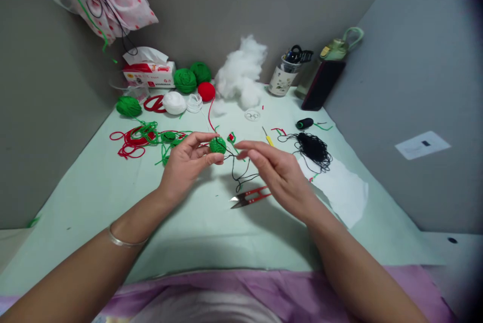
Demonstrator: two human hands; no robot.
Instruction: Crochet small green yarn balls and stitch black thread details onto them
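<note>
My left hand (190, 158) holds a small green crocheted ball (218, 145) between thumb and fingers, above the middle of the table. Black yarn (228, 154) crosses the ball's surface and runs from it toward my right hand (279, 172). The right fingertips are pinched at this strand, just right of the ball; whether a needle is there too I cannot tell. More of the yarn hangs in loops below. Beneath my right hand lie thread snips (249, 196) with red handles, partly covered. A small red and green crocheted piece (231, 137) lies just beyond the ball.
Tangled red and green yarn (139, 139) lies left, a black yarn bundle (315, 151) right, near a yellow-handled hook (268, 137). Along the back stand a tissue box (149, 74), green yarn balls (184, 80), white stuffing (243, 71), a cup (282, 79) and a phone (323, 84) against a bottle.
</note>
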